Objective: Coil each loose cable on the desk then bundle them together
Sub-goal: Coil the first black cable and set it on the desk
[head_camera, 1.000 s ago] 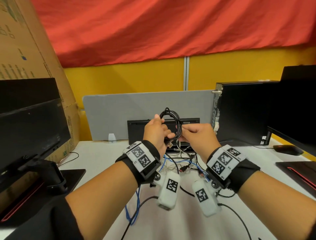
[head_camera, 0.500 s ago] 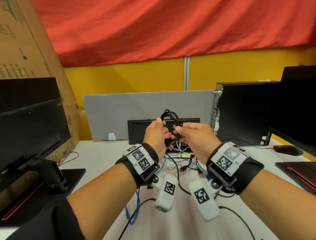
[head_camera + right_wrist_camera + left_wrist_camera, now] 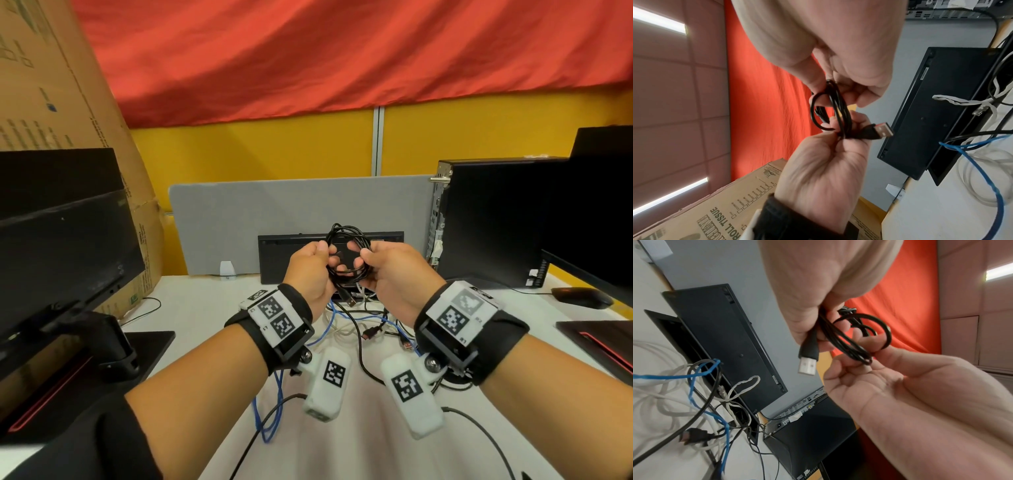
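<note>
Since 1 s ago both hands have spread the thin black coiled USB cable into a rounder loop, held up over the white desk. Left hand pinches the coil's left side, fingers curled round the strands; its USB plug hangs just below. Right hand pinches the right side btwn thumb & fingertips. Below, near the black keyboard at the far edge, lie loose blue, white & black cables, tangled. Black PC tower stands far right.
</note>
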`<state>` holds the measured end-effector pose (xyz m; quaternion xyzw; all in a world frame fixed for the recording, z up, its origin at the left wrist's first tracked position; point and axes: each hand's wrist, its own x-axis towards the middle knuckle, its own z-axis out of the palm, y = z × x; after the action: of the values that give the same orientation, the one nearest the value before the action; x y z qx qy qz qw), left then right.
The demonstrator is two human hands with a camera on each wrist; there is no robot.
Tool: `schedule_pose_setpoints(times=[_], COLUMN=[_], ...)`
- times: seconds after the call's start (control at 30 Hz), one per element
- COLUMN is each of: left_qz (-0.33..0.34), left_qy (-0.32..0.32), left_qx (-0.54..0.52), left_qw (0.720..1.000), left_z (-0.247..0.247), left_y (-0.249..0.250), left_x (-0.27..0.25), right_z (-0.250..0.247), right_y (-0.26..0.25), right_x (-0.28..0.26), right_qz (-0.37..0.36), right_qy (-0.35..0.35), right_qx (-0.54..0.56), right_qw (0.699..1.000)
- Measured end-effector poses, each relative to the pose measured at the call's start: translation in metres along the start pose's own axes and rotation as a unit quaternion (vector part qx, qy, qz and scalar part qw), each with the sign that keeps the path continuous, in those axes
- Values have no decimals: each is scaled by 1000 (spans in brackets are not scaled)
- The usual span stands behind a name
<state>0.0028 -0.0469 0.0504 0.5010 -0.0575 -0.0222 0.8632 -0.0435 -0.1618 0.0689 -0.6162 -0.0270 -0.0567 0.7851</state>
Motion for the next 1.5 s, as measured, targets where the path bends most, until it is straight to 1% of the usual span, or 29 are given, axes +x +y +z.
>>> schedule_pose_setpoints(times=[0.03,0.07,0.13,0.2,0.27,0.33,0.43,0.53,0.6,0.63,0.67,0.7,0.77,0.83,0.9,0.93,0.97,1.0,1.03,1.07,1.13,1.17,1.2,1.23,1.33,1.37,1.43,1.47,1.5], left_qz=[4,8,18,25,27,23,20,20,22,23,21,16,-2,-20,-37,-46,-54,-57,-57,-56,-47,-42,-39,-42,-71,-79,-93,-99,-102], left_qy=[1,1,-2,0,7,8,9,12,10,11,13,17,33,50,44,35,21,1,-20,-39,-69,-84,-98,-111,-160,-179,-215,-230,-241], left_qx=[2,9,25,35,27,14,6,5,8,7,4,-2,-28,-61,-90,-104,-118,-130,-139,-142,-133,-124,-115,-112,-129,-133,-142,-145,-144], left_qw=[1000,1000,1000,999,999,1000,1000,1000,1000,1000,1000,1000,999,997,994,993,991,990,988,988,988,988,988,987,976,972,962,957,954], left_z=[2,4,7,8,8,7,7,6,4,3,2,1,-1,-4,-5,-6,-6,-6,-5,-5,-3,-4,-4,-6,-11,-13,-15,-16,-16], left_y=[1,1,2,3,4,5,6,7,8,8,8,9,11,14,17,19,21,23,25,26,28,28,29,29,32,32,34,34,35], left_x=[0,-1,-2,-2,-2,-3,-4,-3,-2,-1,0,1,4,9,11,11,11,11,10,9,8,7,7,6,4,3,0,-1,-3], right_z=[0,0,-1,-1,-4,-8,-14,-17,-18,-20,-21,-22,-23,-24,-26,-27,-28,-28,-29,-29,-29,-29,-29,-29,-30,-31,-32,-32,-32], right_y=[0,1,4,5,4,2,0,1,-1,-2,-2,-2,-1,3,7,8,9,10,10,10,8,7,5,5,6,7,8,9,9], right_x=[0,1,2,0,-1,-2,-4,-8,-8,-8,-7,-7,-6,-7,-8,-7,-6,-4,-2,0,1,0,-1,-2,-1,0,1,0,0], right_qz=[0,-4,-22,-49,-78,-103,-137,-145,-142,-139,-138,-141,-157,-183,-239,-266,-284,-291,-291,-288,-279,-273,-264,-253,-226,-218,-190,-179,-176], right_qy=[-4,-8,-3,22,35,51,69,56,23,2,-16,-32,-67,-93,-82,-71,-65,-65,-68,-68,-52,-44,-41,-43,-42,-36,-35,-39,-43], right_qx=[12,0,-74,-158,-237,-315,-399,-438,-470,-494,-527,-566,-643,-692,-725,-735,-736,-727,-710,-685,-617,-583,-558,-541,-504,-477,-395,-360,-336], right_qw=[1000,1000,997,986,968,942,904,885,871,858,839,811,747,692,640,619,611,618,637,666,735,764,786,801,833,851,898,915,924])
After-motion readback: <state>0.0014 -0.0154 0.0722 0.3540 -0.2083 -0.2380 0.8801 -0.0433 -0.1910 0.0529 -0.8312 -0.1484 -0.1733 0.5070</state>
